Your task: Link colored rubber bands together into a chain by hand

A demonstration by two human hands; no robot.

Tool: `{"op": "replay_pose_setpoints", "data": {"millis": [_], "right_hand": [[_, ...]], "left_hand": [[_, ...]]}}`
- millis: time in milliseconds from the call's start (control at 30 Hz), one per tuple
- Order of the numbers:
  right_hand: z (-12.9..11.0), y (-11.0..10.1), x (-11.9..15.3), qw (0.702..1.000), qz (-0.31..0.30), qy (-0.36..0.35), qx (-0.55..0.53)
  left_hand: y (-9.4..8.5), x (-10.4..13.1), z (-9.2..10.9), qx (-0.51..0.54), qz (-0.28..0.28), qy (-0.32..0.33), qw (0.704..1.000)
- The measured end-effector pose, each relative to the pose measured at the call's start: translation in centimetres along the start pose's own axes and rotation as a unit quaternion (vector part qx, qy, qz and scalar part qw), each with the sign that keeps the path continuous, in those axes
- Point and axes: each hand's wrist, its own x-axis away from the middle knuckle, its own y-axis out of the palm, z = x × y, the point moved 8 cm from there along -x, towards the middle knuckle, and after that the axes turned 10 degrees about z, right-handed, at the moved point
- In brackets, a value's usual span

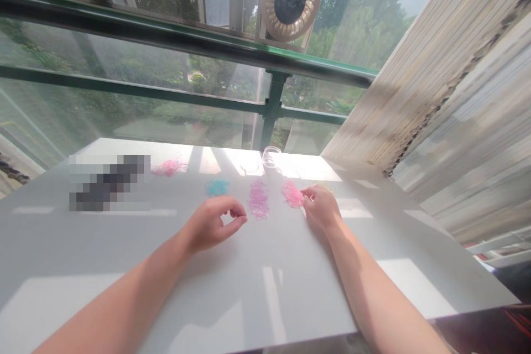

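Observation:
Small piles of thin, coloured loops that look like elastic bands lie in a row on the white table (pixel 257 276). My left hand (pixel 215 222) is held over the table, thumb and fingertips pinched together just left of the purple pile (pixel 259 200). Anything in that pinch is too small to see. At the right edge of the bright pink pile (pixel 292 194), the fingers of my right hand (pixel 321 206) are closed together. What they hold cannot be made out. A teal pile (pixel 218 187) lies behind my left hand, and a yellow-green pile (pixel 326 188) is partly hidden by my right.
A clear round tub (pixel 271 158) stands near the table's far edge, with a clear ring-shaped lid (pixel 250 166) beside it. Farther left are a pinkish-red pile (pixel 169 167) and a blurred-out dark object (pixel 110 183). A fan (pixel 290 0) sits by the window; a curtain (pixel 398 77) hangs right.

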Motion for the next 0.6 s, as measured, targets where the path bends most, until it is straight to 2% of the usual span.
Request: {"op": "replay_pose_setpoints", "data": {"millis": [333,467,600], "right_hand": [[-0.1,-1.7,0.2,0.993,0.085,0.024,-0.076],[-1.0,-1.8,0.5,0.992,0.076,0.022,-0.096],[-3.5,-1.1,1.4,0.988,0.027,-0.037,-0.146]], "left_hand": [[-0.3,-0.1,-0.3,-0.013,0.006,-0.007,1.000],[-0.3,-0.1,-0.5,-0.010,0.002,-0.009,1.000],[-0.1,0.0,-0.8,-0.007,0.006,-0.019,1.000]]}}
